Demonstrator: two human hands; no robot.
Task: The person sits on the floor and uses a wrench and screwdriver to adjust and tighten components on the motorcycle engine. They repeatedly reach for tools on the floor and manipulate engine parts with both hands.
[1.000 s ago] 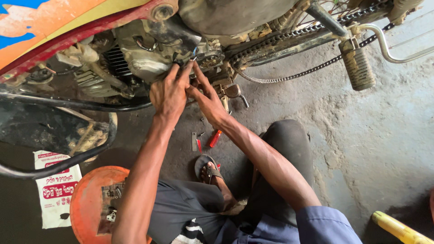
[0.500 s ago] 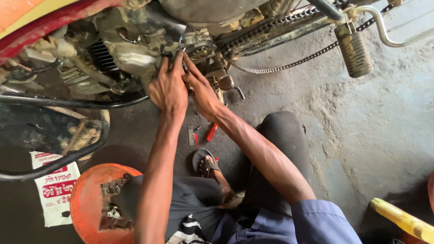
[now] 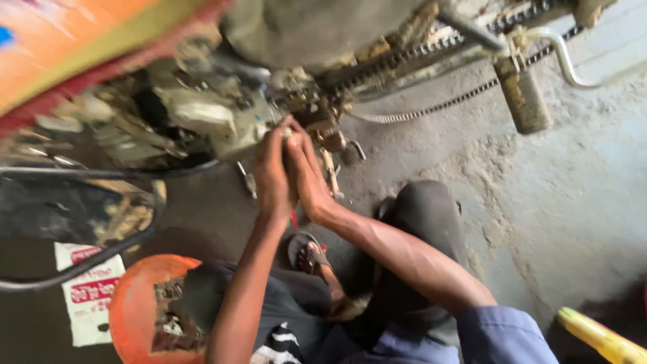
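Both hands pressed together at the engine, frame centre.
Left hand [image 3: 271,176] and right hand [image 3: 306,176] touch, fingertips up against the engine [image 3: 222,121] directly above them; grip unclear.

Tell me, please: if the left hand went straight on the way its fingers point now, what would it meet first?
Most likely the motorcycle engine. The left hand points up toward its grey casing, beside the right hand, and its fingertips seem to touch it, though blur hides the exact contact.

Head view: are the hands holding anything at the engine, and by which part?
Cannot be told. Both the left hand and right hand press together against the motorcycle engine; blur hides any tool or part between them.
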